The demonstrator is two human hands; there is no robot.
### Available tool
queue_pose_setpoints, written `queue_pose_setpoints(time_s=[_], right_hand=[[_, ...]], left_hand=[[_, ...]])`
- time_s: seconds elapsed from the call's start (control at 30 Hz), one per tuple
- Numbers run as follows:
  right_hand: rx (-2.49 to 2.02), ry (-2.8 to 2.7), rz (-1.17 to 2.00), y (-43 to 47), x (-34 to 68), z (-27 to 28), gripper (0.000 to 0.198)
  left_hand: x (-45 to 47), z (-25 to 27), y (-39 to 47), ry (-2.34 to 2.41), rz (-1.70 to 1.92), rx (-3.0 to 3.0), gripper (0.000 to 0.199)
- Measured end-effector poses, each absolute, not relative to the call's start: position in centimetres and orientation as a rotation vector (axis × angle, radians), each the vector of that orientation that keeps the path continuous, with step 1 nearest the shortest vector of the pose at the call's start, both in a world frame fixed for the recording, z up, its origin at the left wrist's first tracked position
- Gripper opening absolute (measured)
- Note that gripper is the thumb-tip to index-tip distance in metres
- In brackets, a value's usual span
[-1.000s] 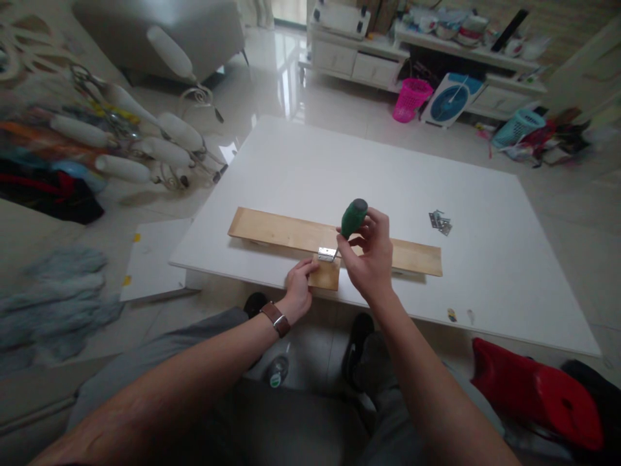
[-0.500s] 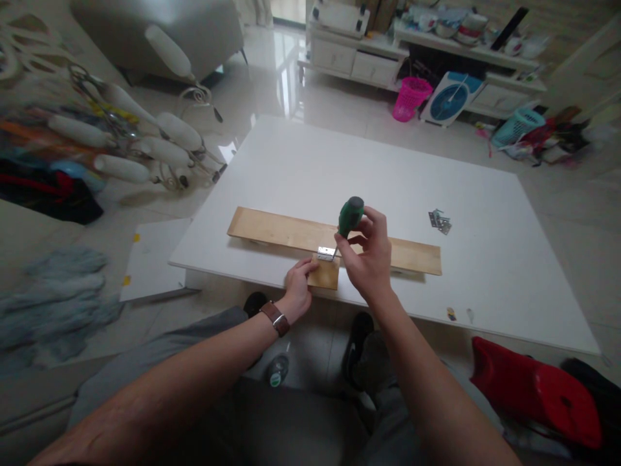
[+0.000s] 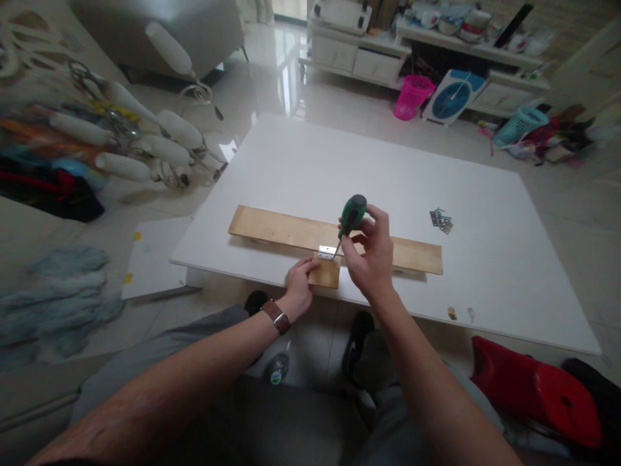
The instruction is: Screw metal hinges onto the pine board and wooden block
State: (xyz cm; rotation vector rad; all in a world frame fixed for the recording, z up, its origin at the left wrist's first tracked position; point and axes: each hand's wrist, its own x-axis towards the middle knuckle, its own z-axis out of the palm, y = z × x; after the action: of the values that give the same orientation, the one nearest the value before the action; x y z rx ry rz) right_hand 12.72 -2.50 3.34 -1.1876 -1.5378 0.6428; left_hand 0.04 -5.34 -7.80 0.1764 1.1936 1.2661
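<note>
My right hand [image 3: 372, 249] is closed round a screwdriver [image 3: 353, 213] with a green and dark grey handle. The shaft slants down, its tip at the right end of a shiny metal hinge [image 3: 326, 252]. That hinge lies across the edges of a small wooden block [image 3: 325, 273] and a long wooden board [image 3: 276, 226]. With my left hand [image 3: 299, 285] I grip the block's left side, fingers on top; the thumb is hidden. Part of the long board is covered by my right hand.
Both pieces rest on a white tabletop [image 3: 388, 168], the block near its front edge. Several loose metal hinges [image 3: 441, 221] lie at right. A small yellow-and-dark item [image 3: 452, 313] sits by the front edge. Below right is a red seat-like object [image 3: 538, 395]; a bottle [image 3: 278, 369] stands between my feet.
My right hand's fingers have shifted slightly on the screwdriver, whose handle leans a little further right. The left hand, block and board keep their places.
</note>
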Motion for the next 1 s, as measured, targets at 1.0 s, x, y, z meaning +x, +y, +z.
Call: queue_pose_setpoints(time_s=[1.0], right_hand=[[-1.201,-1.548,0.567,-2.23,12.64,3.21,0.046]], left_hand=[[0.05,-8.20,-5.31,1.196,1.279,0.175,0.030]])
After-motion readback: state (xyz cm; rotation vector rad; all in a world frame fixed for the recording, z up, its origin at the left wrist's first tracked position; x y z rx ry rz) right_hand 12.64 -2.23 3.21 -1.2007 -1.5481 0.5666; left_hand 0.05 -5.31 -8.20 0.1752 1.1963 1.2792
